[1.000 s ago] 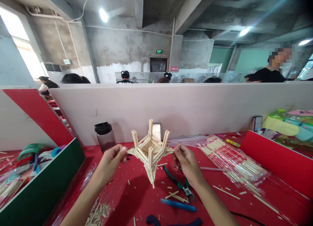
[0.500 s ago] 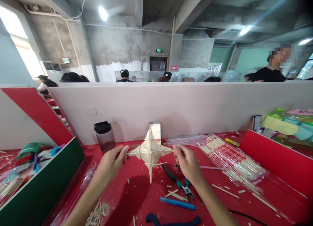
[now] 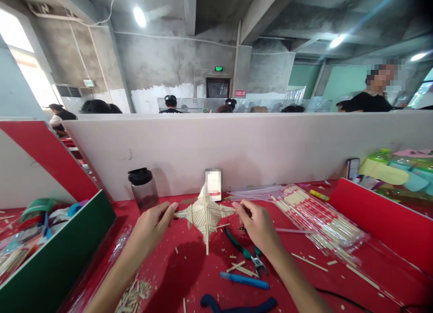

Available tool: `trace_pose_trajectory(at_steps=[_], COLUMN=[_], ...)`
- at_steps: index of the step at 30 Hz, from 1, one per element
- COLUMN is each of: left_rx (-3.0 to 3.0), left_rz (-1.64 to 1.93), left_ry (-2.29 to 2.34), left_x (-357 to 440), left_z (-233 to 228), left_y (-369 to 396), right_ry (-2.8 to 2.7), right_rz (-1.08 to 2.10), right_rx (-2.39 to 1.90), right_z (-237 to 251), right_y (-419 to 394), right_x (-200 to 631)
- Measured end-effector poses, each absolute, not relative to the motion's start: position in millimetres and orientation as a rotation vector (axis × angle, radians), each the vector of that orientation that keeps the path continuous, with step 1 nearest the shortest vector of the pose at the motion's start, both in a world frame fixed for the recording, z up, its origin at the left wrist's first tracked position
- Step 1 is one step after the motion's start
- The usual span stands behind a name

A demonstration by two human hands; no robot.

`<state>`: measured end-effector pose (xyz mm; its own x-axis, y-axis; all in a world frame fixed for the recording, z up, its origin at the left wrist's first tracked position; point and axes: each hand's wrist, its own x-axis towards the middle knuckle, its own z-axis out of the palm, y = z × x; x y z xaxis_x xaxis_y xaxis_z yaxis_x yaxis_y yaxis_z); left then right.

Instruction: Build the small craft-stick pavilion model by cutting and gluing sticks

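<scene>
Pinched at frame centre between left hand (image 3: 152, 227) and right hand (image 3: 257, 226), both clamped on opposite tips: a star-shaped stick model (image 3: 205, 214) above the red bench (image 3: 189, 277).

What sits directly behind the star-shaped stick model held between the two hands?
Behind the stick model stands a small blurred card against the white partition. The model covers the card's lower edge, so its support is unseen.

Red table (image 3: 189, 277) bears pliers (image 3: 248, 255), blue pen (image 3: 244, 280), stick bundle (image 3: 318, 220).
</scene>
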<state>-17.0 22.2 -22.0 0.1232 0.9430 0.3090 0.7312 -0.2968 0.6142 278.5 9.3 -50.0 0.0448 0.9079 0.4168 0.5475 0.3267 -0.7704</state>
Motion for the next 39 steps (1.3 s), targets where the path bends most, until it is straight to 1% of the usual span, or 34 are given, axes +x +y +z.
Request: trace_pose_trajectory(at_steps=[5, 10, 14, 23, 31, 39], left_rx=[2.075, 1.893, 1.791, 1.772, 1.861, 1.969], left_rz=[1.002, 1.163, 1.198, 1.269, 1.227, 1.176], left_ry=[1.558, 1.335, 1.206, 1.233, 1.285, 1.266], left_x=[-17, -17, -21, -25, -22, -23], left_z=[-22, -16, -10, -5, -6, -12], left_y=[25, 24, 22, 20, 21, 23], right_ry=[-1.538, -1.376, -1.257, -1.254, -1.224, -1.24], right_rz=[0.621, 0.903, 1.016, 1.055, 1.049, 1.059], right_rx=[-1.213, -1.057, -0.995, -0.952, -0.967, -0.908], right_z=[-51, -52, -56, -62, -57, -64], right_y=[13, 17, 19, 22, 19, 22], right_x=[281, 288, 293, 300, 298, 296])
